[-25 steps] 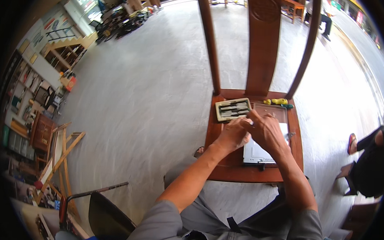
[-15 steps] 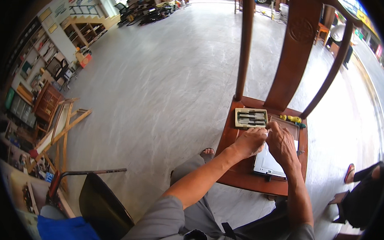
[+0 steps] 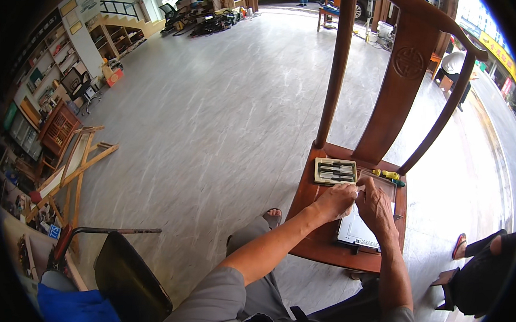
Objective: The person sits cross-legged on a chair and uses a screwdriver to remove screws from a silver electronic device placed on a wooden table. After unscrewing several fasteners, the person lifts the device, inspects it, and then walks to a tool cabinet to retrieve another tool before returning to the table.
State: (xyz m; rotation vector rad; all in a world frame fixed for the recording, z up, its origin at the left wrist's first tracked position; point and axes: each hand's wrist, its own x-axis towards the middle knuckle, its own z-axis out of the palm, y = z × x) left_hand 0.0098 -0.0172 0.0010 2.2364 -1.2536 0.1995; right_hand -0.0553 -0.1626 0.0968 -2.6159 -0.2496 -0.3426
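Note:
My left hand [image 3: 335, 202] and my right hand [image 3: 374, 207] meet over the seat of a wooden chair [image 3: 307, 239]. Fingers of both are closed around something small and whitish, too small to name. Beneath them lies a flat silver-white device [image 3: 352, 229] with a dark near edge, partly covered by my right hand and forearm. Just beyond my left hand sits a cream-coloured case [image 3: 316, 178] with several small dark-handled tools in it. A yellow-handled screwdriver [image 3: 386, 174] rests at the back right of the seat, next to a green-ended tool [image 3: 399, 183].
The chair's tall back [image 3: 404, 75] rises behind the seat. To my lower left stand a dark chair [image 3: 129, 273] with a metal arm and a blue cloth [image 3: 76, 307]. A wooden folding frame [image 3: 76, 167] leans at the left. At the right, another person's sandalled foot [image 3: 460, 247] shows.
The whole view has shifted slightly, so the chair appears a little lower and further left. Both hands stay together over the device with hardly any change in their grip.

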